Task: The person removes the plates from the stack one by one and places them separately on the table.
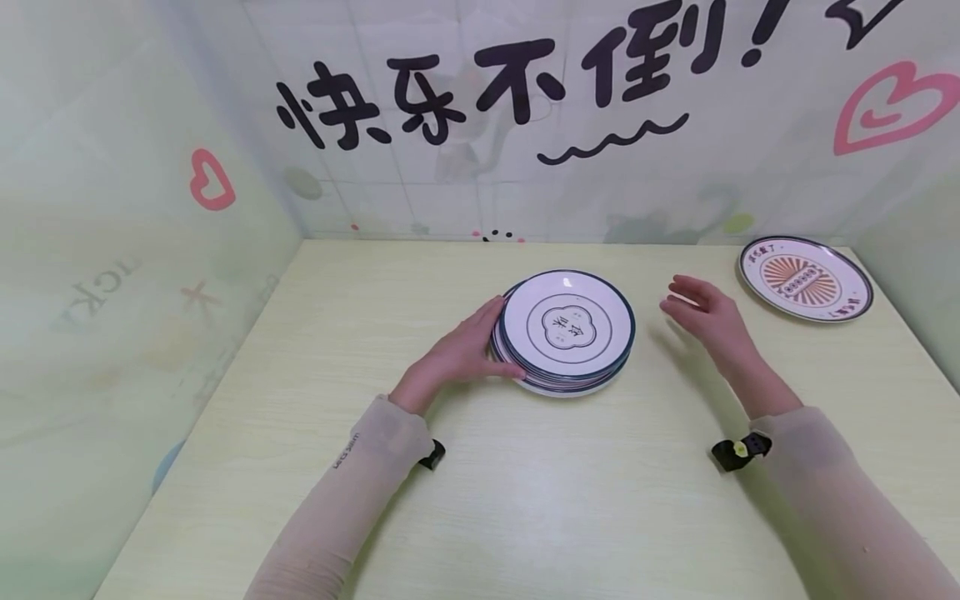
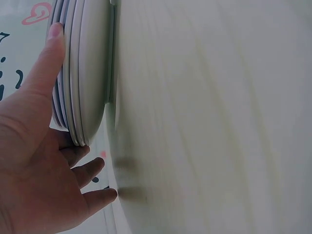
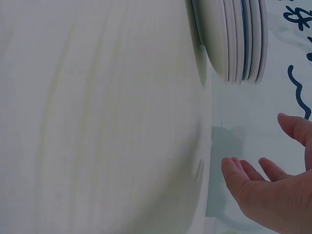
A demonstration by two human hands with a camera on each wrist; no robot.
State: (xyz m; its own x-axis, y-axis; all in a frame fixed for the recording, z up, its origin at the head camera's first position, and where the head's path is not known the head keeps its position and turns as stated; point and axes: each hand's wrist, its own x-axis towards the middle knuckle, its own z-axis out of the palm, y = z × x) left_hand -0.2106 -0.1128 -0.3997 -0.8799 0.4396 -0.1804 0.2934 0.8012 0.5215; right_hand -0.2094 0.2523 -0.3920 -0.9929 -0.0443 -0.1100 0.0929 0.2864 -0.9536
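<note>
A stack of several white plates (image 1: 567,329) with dark blue-green rims stands on the table, the top one printed with a flower-shaped outline and characters. My left hand (image 1: 468,346) rests against the stack's left side, thumb along the near edge and the other fingers round the far left. In the left wrist view, the thumb of the left hand (image 2: 48,146) touches the plate rims (image 2: 73,73), while the outer fingers stretch out past them. To the right of the stack, my right hand (image 1: 705,321) hovers apart from it, holding nothing, its fingers loosely bent.
A single plate (image 1: 806,279) with an orange sunburst print lies at the table's back right corner. Behind the pale wooden table (image 1: 525,500) rises a wall covering (image 1: 480,196) with black characters and pink hearts; similar panels flank both sides.
</note>
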